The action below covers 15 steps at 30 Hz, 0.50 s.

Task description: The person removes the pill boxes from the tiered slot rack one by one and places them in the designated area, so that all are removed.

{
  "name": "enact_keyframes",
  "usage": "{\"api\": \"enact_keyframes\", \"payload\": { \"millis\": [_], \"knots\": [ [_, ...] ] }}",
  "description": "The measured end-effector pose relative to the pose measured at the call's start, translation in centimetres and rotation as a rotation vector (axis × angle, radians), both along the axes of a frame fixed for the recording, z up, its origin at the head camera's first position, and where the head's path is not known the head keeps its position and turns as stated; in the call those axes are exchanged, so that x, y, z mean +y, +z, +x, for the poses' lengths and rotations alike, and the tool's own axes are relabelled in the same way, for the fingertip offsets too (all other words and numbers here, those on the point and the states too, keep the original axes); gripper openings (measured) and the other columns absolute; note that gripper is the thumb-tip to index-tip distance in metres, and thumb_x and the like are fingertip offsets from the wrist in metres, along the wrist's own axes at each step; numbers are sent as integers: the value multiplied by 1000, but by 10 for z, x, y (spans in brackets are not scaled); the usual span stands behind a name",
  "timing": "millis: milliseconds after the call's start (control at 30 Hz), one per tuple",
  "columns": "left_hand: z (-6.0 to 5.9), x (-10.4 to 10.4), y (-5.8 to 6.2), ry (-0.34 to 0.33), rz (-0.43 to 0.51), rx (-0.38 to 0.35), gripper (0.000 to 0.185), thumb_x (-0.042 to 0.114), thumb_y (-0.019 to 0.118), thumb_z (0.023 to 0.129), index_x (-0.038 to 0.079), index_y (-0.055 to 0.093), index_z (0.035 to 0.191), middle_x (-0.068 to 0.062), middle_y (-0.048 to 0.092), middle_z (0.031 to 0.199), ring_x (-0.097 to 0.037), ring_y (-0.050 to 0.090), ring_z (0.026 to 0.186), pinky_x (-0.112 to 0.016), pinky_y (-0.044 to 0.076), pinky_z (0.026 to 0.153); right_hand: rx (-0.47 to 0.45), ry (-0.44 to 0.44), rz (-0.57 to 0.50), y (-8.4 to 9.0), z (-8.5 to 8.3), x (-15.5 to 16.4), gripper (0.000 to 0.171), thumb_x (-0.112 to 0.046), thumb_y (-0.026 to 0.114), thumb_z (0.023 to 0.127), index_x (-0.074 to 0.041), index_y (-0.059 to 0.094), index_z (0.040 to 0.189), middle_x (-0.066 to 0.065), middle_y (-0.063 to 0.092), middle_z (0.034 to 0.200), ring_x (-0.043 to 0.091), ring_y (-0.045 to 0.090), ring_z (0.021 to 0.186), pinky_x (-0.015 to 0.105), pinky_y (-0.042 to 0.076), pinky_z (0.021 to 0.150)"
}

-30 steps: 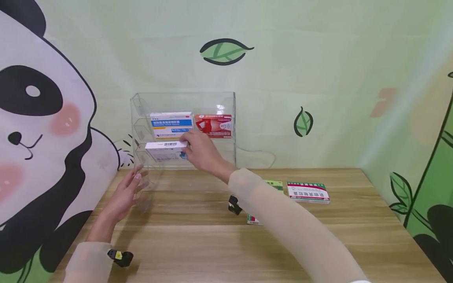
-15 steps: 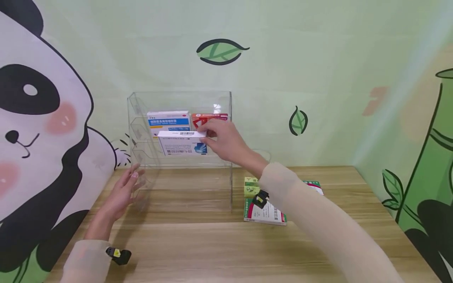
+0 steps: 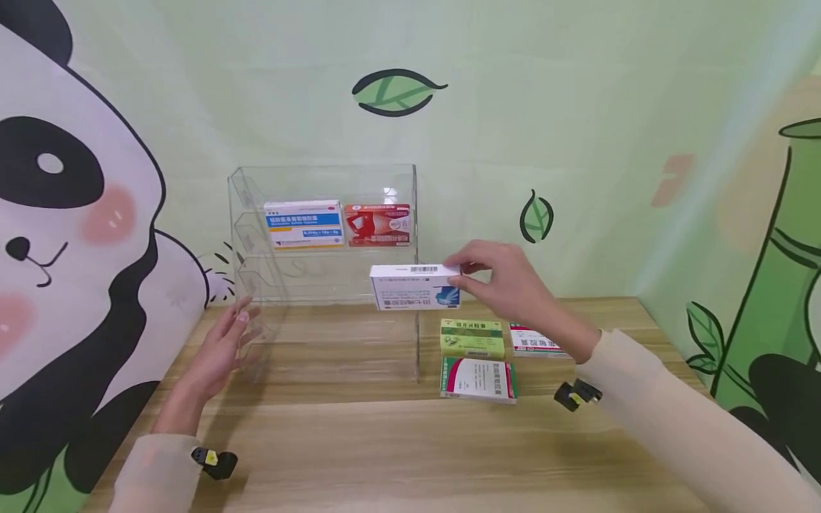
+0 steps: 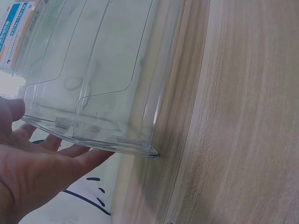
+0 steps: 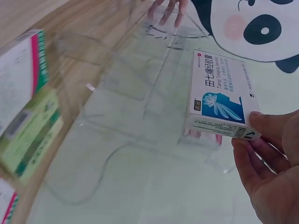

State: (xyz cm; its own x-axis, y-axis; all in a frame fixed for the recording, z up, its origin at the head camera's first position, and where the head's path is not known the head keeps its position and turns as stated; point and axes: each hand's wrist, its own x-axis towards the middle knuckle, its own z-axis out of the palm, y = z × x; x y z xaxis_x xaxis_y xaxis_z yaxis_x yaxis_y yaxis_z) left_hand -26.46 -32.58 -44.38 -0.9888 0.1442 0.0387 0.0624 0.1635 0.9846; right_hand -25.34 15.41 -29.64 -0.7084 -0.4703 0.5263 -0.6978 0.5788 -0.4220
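My right hand [image 3: 503, 278] pinches the right end of a white and blue medicine box [image 3: 417, 288], its thumb in front and fingers behind. The box is held in the air, in front of the right side of a clear acrylic display rack [image 3: 340, 342]. A blue flower design shows on the box [image 5: 217, 91] in the right wrist view. My left hand [image 3: 221, 349] rests against the rack's left side, fingers spread and fairly straight; in the left wrist view these fingers [image 4: 70, 151] lie along its side wall. On a rack tier stand a blue and white box [image 3: 304, 226] and a red box [image 3: 378, 226].
Right of the rack, on the wooden table [image 3: 359, 456], lie a yellow-green box [image 3: 471, 337] and a white, red and green box [image 3: 477, 379]. Another similar box [image 3: 535, 342] is partly covered by the right forearm. A panda-print backdrop [image 3: 577, 107] hangs behind.
My right hand has lifted the white and blue box out of the rack's lower tier and carried it right and toward me. The left hand stays at the rack's side.
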Motion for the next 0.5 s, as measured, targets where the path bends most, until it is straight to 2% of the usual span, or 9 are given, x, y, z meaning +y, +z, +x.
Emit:
{"api": "enact_keyframes", "payload": {
  "millis": [200, 333, 500],
  "knots": [
    [-3, -2, 1, -1, 0, -6, 64, 49, 26, 107, 24, 2, 161, -17, 7, 165, -45, 16, 147, -71, 28, 107, -3, -87, -17, -18, 10, 52, 24, -12, 79, 86, -15, 74, 109, -5, 71, 106, 9, 67, 92, 32, 59, 84],
    [-4, -2, 0, -2, 9, -13, 63, 48, 26, 107, 25, 2, 161, -18, 6, 165, -46, 15, 147, -72, 26, 107, -73, -147, -13, -27, 15, 89, 23, -11, 77, 87, -14, 74, 110, -3, 71, 106, 13, 67, 92, 34, 59, 83],
    [-1, 0, 0, -3, 23, -10, 64, 48, 27, 107, 24, 2, 161, -19, 6, 165, -46, 15, 147, -72, 26, 107, -187, -222, 45, -43, 20, 131, 22, -16, 73, 92, -15, 73, 113, 0, 71, 111, 18, 66, 97, 37, 57, 85]
  ]
}}
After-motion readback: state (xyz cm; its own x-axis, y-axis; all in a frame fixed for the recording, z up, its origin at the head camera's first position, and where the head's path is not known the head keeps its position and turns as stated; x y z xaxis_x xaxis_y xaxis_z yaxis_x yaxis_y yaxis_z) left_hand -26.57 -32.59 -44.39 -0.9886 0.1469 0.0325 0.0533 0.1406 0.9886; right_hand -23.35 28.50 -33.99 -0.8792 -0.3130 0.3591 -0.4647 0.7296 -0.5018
